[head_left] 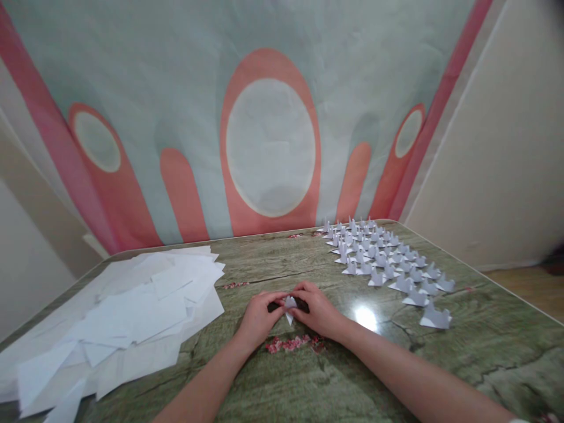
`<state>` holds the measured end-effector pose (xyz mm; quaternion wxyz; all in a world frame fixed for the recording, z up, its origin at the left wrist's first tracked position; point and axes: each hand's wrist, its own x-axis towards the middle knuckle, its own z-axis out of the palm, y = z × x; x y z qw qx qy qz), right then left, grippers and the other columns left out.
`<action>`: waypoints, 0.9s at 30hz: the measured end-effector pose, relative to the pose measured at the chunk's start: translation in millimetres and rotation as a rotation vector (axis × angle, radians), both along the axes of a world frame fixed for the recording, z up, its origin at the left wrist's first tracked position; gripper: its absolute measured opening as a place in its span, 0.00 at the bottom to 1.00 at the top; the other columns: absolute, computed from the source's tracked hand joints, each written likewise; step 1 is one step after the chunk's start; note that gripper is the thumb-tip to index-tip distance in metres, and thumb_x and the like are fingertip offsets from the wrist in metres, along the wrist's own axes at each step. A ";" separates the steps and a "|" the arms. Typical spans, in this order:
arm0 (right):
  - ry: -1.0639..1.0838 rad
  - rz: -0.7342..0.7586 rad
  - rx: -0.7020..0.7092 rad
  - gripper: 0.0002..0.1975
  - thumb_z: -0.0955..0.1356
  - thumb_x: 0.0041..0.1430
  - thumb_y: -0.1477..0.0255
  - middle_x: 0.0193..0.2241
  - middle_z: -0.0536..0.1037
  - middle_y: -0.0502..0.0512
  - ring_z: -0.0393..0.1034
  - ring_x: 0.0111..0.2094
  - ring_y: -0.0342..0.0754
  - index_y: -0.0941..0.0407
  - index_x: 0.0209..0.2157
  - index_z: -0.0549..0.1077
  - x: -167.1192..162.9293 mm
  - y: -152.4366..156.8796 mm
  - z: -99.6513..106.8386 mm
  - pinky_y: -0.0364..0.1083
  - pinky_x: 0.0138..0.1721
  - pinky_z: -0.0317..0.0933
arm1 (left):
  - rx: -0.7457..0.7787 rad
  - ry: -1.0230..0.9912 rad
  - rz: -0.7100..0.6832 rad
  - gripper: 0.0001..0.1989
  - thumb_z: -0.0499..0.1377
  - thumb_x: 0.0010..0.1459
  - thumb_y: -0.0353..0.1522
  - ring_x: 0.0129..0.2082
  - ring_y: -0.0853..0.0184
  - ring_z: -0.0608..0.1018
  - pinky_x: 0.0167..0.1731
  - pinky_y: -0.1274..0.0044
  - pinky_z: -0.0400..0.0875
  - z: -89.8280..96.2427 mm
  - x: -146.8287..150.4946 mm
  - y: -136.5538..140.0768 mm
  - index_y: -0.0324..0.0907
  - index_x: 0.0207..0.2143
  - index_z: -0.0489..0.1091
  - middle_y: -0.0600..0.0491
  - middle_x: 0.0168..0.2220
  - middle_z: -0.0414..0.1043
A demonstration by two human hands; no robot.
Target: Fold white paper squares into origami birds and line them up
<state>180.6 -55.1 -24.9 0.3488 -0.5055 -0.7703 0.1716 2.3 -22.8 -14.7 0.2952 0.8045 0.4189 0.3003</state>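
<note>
A small white folded paper (289, 303), its pointed end toward me, is pinched between my two hands just above the table. My left hand (259, 314) grips it from the left, thumb and fingers closed on its edge. From the other side my right hand (318, 308) holds it in the same way, fingertips close to those of the left. The fingers cover part of its upper end. To the right stand rows of similar small white origami figures (435, 317) with upright points. On the left lies a loose spread of white paper sheets (145, 311).
The table (247, 264) has a green wood-grain top with printed pink flowers (288, 343). Behind its far edge hangs a backdrop (189, 64) with coral arches. A bright light reflection lies right of my hands.
</note>
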 end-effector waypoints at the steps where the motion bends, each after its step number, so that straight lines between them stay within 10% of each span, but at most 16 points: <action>1: 0.008 -0.003 0.005 0.13 0.68 0.51 0.72 0.35 0.70 0.55 0.63 0.39 0.48 0.54 0.40 0.73 -0.2 -0.9 0.8 0.46 0.41 0.58 | -0.001 -0.007 0.002 0.14 0.59 0.48 0.27 0.35 0.65 0.74 0.41 0.75 0.66 -0.5 -0.3 0.1 0.44 0.40 0.73 0.53 0.32 0.75; 13: -0.048 -0.157 0.029 0.05 0.66 0.53 0.73 0.25 0.72 0.49 0.66 0.27 0.43 0.55 0.26 0.73 11.0 -0.3 7.5 0.41 0.30 0.58 | -0.010 -0.021 0.026 0.15 0.60 0.48 0.32 0.37 0.63 0.75 0.42 0.73 0.66 1.0 -3.3 -2.0 0.43 0.41 0.73 0.53 0.33 0.76; 27: -0.203 -0.758 0.070 0.10 0.63 0.53 0.67 0.21 0.72 0.55 0.64 0.22 0.47 0.56 0.23 0.69 115.2 -27.3 12.9 0.42 0.22 0.46 | 0.049 0.029 0.019 0.13 0.55 0.53 0.32 0.37 0.65 0.74 0.42 0.75 0.65 -3.5 -6.6 0.3 0.45 0.41 0.73 0.53 0.35 0.75</action>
